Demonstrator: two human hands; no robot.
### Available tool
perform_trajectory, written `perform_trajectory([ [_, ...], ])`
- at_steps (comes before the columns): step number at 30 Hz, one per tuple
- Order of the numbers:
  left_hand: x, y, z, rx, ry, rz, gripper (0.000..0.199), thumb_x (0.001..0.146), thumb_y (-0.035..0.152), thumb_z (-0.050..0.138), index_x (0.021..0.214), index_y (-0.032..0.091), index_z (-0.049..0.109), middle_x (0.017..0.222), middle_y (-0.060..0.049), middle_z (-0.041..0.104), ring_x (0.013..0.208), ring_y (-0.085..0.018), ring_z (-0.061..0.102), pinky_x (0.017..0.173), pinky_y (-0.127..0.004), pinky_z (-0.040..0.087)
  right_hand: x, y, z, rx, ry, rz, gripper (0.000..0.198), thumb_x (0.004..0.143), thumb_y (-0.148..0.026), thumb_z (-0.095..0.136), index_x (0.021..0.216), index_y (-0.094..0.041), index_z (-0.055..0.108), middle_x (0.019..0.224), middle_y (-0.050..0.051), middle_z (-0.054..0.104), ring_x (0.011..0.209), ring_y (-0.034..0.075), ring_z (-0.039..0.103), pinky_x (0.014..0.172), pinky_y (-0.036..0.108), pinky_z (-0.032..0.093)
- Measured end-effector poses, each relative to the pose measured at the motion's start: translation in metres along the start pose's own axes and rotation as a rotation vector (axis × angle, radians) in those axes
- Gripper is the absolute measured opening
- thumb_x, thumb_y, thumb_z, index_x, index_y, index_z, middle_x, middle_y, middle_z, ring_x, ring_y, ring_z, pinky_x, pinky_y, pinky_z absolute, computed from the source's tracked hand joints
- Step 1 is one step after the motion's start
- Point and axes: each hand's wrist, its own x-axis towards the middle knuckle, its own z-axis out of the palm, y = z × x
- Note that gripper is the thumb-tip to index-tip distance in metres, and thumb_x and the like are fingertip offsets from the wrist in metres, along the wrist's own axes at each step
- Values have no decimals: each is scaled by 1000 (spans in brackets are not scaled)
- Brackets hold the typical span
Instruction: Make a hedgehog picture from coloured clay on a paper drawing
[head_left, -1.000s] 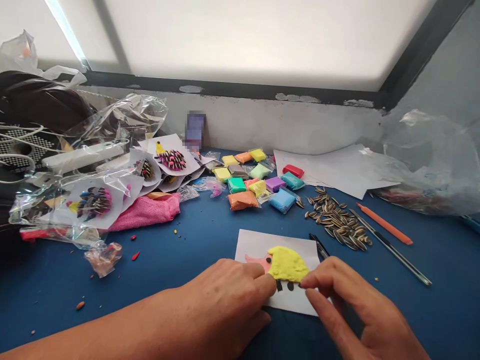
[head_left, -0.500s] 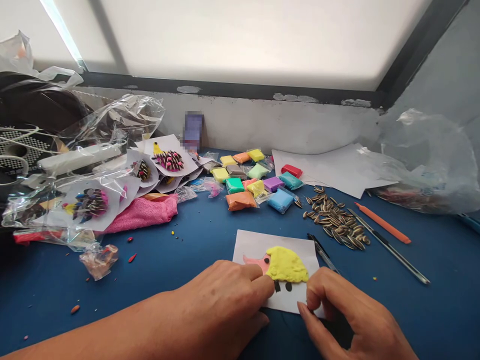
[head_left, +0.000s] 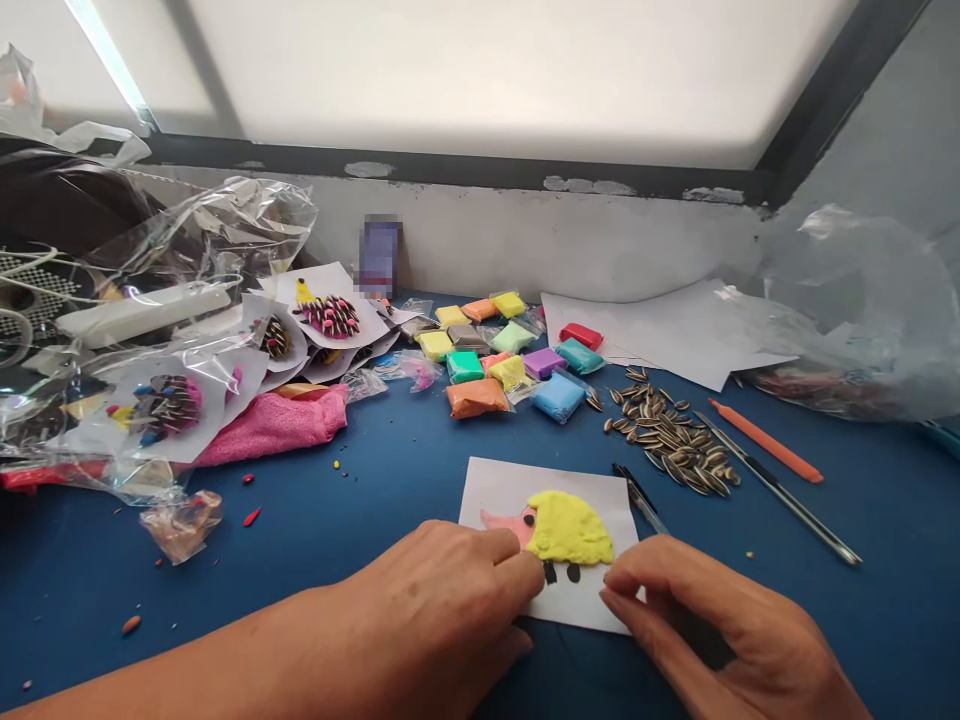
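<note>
A white sheet of paper [head_left: 487, 485] lies on the blue table and bears a hedgehog-like figure. Its body is yellow clay [head_left: 574, 528], its pointed snout is pink [head_left: 499, 523] with a dark eye, and dark feet [head_left: 573, 573] show below. My left hand [head_left: 450, 600] rests over the sheet's lower left, fingers curled by the front feet; its fingertips are hidden. At the lower right corner is my right hand [head_left: 720, 620], thumb and forefinger brought together in a pinch; anything between them is too small to make out.
Behind the sheet sit several coloured clay packets [head_left: 480, 398]. To the right lie striped sunflower seeds [head_left: 675, 440], pens [head_left: 780, 500] and an orange marker [head_left: 765, 440]. Seed-covered figures on paper [head_left: 330, 315], plastic wrapping [head_left: 120, 400] and a pink cloth [head_left: 277, 425] crowd the left.
My right hand has shifted slightly right, its thumb and forefinger drawing closer together. My left hand stays over the sheet. The whole view has moved a little.
</note>
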Motion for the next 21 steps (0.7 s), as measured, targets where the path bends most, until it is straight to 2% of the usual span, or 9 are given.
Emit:
perform_trajectory([
  [6, 0, -2, -1, 10, -12, 36, 3, 92, 21, 58, 89, 20, 56, 103, -2, 67, 86, -20, 66, 70, -30, 49, 0, 4, 0, -10, -6, -20, 22, 95, -23, 53, 110, -28, 68, 98, 1, 71, 86, 12, 70, 75, 17, 56],
  [10, 1, -3, 1, 41, 41, 28, 3, 92, 20, 57, 89, 19, 56, 103, -3, 67, 88, -20, 66, 71, -30, 48, -2, 4, 1, -71, 49, -68, 16, 93, -21, 56, 105, -25, 66, 90, 0, 71, 78, 11, 70, 70, 16, 56],
  [14, -2, -3, 5, 55, 66, 50, 4, 91, 20, 58, 88, 20, 55, 103, -3, 67, 86, -19, 66, 71, -28, 48, -3, 4, 4, -153, 20, -141, 11, 94, -18, 54, 92, -25, 63, 82, -2, 66, 71, 9, 67, 65, 15, 53],
  [17, -3, -2, 5, 78, 94, 53, 4, 91, 20, 57, 88, 20, 55, 103, -3, 67, 87, -19, 66, 72, -28, 48, -4, 5, 6, -220, 31, -186, 12, 94, -17, 54, 95, -24, 63, 86, 0, 66, 74, 10, 67, 68, 19, 54],
  [21, -3, -2, 2, 70, 59, 44, 4, 91, 19, 57, 88, 20, 55, 103, -3, 67, 87, -19, 66, 71, -27, 48, -4, 5, 8, -223, 49, -192, 12, 94, -17, 53, 97, -23, 63, 87, 2, 67, 75, 12, 67, 68, 20, 54],
])
